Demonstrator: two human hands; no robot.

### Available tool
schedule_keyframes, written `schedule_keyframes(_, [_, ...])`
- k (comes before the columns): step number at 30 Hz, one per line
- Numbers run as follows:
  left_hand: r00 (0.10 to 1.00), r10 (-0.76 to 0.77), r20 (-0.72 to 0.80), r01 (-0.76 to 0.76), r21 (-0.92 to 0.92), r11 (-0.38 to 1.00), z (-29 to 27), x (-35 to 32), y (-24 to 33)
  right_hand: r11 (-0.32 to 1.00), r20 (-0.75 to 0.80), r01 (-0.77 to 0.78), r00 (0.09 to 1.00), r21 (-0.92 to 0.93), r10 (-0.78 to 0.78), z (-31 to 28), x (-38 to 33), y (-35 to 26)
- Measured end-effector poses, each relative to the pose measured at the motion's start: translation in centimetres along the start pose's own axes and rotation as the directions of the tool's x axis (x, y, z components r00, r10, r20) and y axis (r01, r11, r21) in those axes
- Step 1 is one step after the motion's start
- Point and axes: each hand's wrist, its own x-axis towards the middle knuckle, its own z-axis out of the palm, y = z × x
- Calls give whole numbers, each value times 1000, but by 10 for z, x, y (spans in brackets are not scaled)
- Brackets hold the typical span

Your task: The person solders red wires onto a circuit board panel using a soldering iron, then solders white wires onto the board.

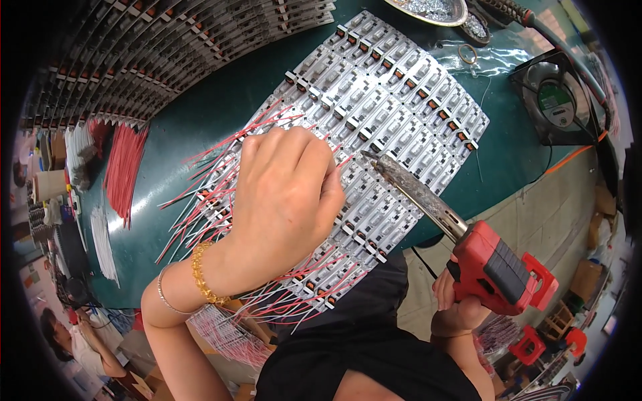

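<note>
A panel of several small white circuit boards (394,107) lies on the green table (207,113), with red and white wires (207,174) fanning out from its left side. My left hand (287,194) rests fisted on the panel, fingers pinched over the wires at its left part; what it pinches is hidden. A gold bracelet and a thin bangle circle that wrist. My right hand (458,311) grips the red handle of a soldering iron (495,267). Its dark, crusted tip (371,157) touches the panel just right of my left hand.
Rows of more boards (167,47) curve along the table's far left. Bundles of red wires (124,167) and white wires (100,240) lie at the left edge. A small black fan (555,100), a metal dish (431,10) and a ring (467,53) sit top right. Another person (73,341) is lower left.
</note>
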Motion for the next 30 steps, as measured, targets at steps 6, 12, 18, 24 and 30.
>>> schedule_keyframes(6, [988,69,-140,-76,-47,996,-13,-7,0,998,202,48,978,46,-56,10,13,-13])
schedule_keyframes(12, [996,-65,-58,47,-264,963,1,-4,4,996,228,25,973,88,-45,2,9,-11])
schedule_keyframes(18, [997,70,-31,-70,-4,998,16,-2,5,996,155,69,985,58,-77,-1,2,-4])
schedule_keyframes(24, [997,65,-49,-66,-13,998,19,-5,3,981,108,-39,994,189,18,1,0,-6])
schedule_keyframes(30, [998,48,-50,-49,-13,999,21,-5,5,990,91,-69,994,126,58,-3,-2,-3])
